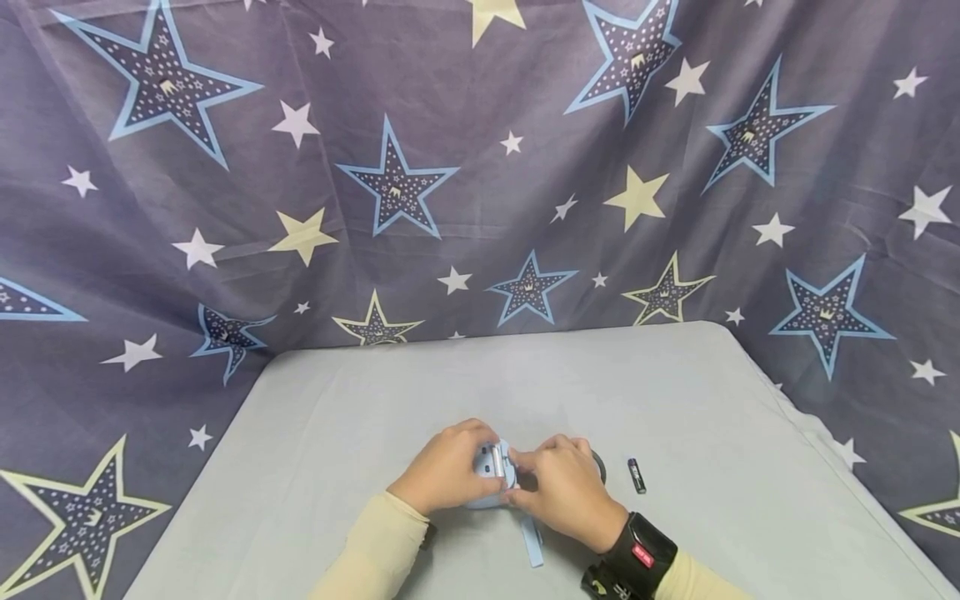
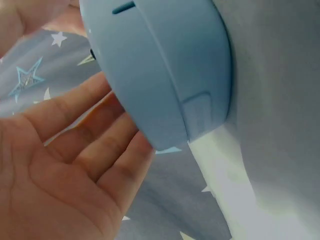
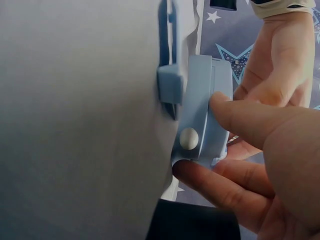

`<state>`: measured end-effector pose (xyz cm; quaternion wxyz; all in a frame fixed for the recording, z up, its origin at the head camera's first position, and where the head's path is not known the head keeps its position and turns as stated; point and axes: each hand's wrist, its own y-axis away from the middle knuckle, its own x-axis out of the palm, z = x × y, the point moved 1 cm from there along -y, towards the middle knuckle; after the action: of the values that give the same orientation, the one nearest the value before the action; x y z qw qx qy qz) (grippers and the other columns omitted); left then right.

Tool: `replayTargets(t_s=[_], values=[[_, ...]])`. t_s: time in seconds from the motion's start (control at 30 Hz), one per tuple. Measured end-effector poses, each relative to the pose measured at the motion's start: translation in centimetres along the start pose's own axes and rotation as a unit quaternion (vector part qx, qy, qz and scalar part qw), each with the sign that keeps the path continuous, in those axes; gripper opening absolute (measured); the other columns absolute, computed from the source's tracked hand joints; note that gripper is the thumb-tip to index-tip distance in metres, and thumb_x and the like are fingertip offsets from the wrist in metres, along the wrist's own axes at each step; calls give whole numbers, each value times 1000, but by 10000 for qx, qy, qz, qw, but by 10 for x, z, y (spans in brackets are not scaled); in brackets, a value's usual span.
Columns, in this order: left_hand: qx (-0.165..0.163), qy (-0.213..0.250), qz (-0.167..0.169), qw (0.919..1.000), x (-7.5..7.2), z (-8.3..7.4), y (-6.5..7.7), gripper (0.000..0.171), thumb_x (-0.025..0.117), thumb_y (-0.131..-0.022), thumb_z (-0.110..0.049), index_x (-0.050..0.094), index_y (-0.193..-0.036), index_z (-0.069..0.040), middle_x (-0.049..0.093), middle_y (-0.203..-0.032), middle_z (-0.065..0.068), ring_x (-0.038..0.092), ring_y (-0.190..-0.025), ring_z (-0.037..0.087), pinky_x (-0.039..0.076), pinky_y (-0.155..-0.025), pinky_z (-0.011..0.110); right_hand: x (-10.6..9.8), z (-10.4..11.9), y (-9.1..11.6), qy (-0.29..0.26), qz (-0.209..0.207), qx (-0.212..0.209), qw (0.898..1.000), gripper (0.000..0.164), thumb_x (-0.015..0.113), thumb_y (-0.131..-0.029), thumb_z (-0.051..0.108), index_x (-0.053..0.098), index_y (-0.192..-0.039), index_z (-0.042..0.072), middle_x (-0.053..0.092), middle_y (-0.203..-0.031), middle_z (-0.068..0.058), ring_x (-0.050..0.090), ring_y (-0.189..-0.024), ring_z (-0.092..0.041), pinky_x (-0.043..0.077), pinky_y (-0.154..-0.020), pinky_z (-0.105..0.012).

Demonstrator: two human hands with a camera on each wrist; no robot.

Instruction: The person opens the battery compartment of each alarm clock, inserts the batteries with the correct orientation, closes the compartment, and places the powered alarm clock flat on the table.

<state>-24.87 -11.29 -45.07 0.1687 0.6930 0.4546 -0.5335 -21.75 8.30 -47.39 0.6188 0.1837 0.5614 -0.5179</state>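
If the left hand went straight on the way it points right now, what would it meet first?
Most likely the blue device: in the left wrist view, the left hand seems to touch its side. Depth beyond is unclear.

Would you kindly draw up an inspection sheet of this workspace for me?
Surface: table covered in pale grey cloth, slightly creased.
Job's things: light blue device with a silvery cylinder at its upper face; black battery lying apart, to the right; light blue strip nearer the person.
Clutter: dark curved item, mostly hidden, identity unclear.
Hands: left hand and right hand both hold the device.
Cables: nothing seen.
Surroundings: star-patterned fabric behind and at both sides.
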Motion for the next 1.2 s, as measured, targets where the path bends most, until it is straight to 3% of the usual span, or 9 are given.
replayTargets(t_s=[0.17, 0.33, 1.2], values=[[91, 67, 211, 9997, -1, 1, 1, 74, 85, -56, -49, 65, -114, -9, 62, -115, -2, 60, -94, 14, 50, -79, 24, 1, -1, 1, 6, -3, 16, 10000, 63, 75, -68, 59, 66, -121, 26, 71, -99, 17, 55, -94, -14, 31, -83, -43], [104, 38, 232, 9997, 1, 2, 1, 73, 88, -52, -43, 64, -113, -9, 61, -113, -4, 59, -89, 11, 50, -76, 23, 2, -2, 1, 1, -13, 46, 10000, 64, 75, -67, 60, 66, -120, 26, 71, -99, 17, 55, -94, -14, 31, -82, -42], [77, -120, 277, 9995, 3, 3, 1, 69, 87, -55, -43, 66, -112, -10, 60, -116, -3, 60, -92, 12, 52, -79, 25, 2, -1, 0, -53, -7, 76, 10000, 61, 76, -68, 57, 66, -120, 26, 71, -99, 18, 54, -94, -13, 31, -84, -44]])
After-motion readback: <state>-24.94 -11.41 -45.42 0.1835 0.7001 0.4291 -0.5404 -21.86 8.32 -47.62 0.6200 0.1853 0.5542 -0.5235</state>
